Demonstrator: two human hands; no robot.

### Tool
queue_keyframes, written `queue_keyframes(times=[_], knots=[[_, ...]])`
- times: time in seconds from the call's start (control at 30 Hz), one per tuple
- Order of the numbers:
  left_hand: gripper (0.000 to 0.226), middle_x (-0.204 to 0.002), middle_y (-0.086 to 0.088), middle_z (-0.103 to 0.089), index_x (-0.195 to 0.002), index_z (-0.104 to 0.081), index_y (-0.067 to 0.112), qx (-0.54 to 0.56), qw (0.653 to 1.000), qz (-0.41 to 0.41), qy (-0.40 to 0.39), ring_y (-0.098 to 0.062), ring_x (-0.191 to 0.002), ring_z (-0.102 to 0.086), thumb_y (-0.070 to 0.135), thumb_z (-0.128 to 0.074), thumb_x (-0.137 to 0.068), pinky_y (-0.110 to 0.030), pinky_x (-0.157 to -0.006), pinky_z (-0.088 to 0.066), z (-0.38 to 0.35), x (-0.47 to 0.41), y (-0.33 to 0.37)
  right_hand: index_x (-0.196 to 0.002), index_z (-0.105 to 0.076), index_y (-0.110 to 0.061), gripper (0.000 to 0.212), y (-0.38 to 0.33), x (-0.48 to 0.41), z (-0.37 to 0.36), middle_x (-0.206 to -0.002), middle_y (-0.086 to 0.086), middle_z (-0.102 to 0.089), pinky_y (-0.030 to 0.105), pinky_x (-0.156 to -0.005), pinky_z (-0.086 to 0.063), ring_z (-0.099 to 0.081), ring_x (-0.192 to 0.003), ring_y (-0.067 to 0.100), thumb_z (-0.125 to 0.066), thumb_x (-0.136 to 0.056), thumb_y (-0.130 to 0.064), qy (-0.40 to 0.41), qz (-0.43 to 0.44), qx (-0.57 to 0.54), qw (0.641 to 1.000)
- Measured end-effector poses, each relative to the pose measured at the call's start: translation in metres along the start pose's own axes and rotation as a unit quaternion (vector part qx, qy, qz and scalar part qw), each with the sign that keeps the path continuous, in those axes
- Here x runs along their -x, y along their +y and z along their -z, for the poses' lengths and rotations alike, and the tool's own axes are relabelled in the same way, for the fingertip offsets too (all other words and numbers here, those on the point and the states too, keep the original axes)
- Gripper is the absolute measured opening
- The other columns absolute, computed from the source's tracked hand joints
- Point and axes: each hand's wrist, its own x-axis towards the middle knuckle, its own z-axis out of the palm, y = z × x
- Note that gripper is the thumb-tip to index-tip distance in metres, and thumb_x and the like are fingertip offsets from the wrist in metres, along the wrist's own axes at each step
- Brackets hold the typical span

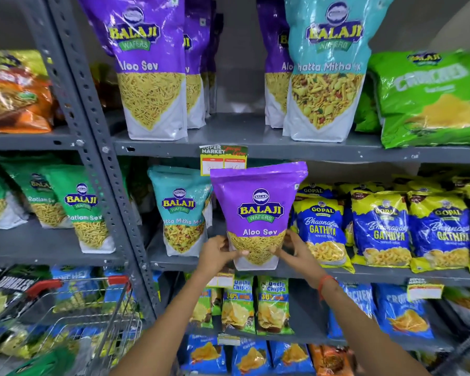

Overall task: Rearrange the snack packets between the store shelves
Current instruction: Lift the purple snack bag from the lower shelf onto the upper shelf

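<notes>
I hold a purple Aloo Sev packet [258,213] upright in front of the middle shelf [377,275], its base at the shelf's front edge. My left hand [217,253] grips its lower left corner and my right hand [293,251] its lower right corner. A teal Khatta Mitha Mix packet [181,213] stands just left of it, and blue-yellow Gopal Gathiya packets [320,226] stand to its right. On the upper shelf [255,150] stand more purple Aloo Sev packets [149,66] and a teal Khatta Mitha Mix packet [326,69], with a gap between them.
Green Crunchex bags [426,96] lie at the upper right. Green Ratlami Sev packets [87,210] fill the left bay beyond the grey upright post [103,158]. A wire shopping cart [79,318] with red handles stands at lower left. Chip bags [255,305] fill the lower shelves.
</notes>
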Motion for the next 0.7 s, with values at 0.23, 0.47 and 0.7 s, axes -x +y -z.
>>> queue_keyframes(times=[0.23, 0.47, 0.7], knots=[[0.056, -0.097, 0.002, -0.079, -0.093, -0.075, 0.023, -0.019, 0.996, -0.089, -0.013, -0.012, -0.092, -0.074, 0.051, -0.089, -0.047, -0.045, -0.089, -0.059, 0.028, 0.022, 0.075, -0.125, -0.047, -0.027, 0.050, -0.057, 0.014, 0.027, -0.120, -0.005, -0.067, 0.029, -0.096, -0.051, -0.062, -0.110, 0.002, -0.072, -0.081, -0.033, 0.017, 0.085, 0.018, 0.996], [0.055, -0.087, -0.007, -0.080, -0.080, -0.078, 0.026, -0.018, 0.989, -0.144, 0.020, -0.007, -0.076, -0.070, 0.063, -0.085, -0.040, -0.047, -0.083, -0.058, 0.053, 0.017, 0.140, -0.123, -0.052, -0.015, 0.049, -0.124, 0.018, 0.055, -0.119, 0.000, -0.067, 0.016, -0.088, -0.051, -0.064, -0.107, 0.003, -0.071, -0.081, -0.030, 0.060, 0.178, 0.014, 0.982], [0.076, -0.078, -0.006, -0.066, -0.073, -0.072, 0.008, 0.010, 0.980, -0.193, 0.049, -0.013, -0.074, -0.048, 0.075, -0.082, -0.038, -0.035, -0.071, -0.040, 0.088, -0.007, 0.213, -0.117, -0.057, -0.022, 0.065, -0.206, 0.006, 0.082, -0.116, -0.005, -0.070, 0.036, -0.098, -0.051, -0.065, -0.108, 0.008, -0.067, -0.068, -0.062, 0.077, 0.231, 0.036, 0.969]])
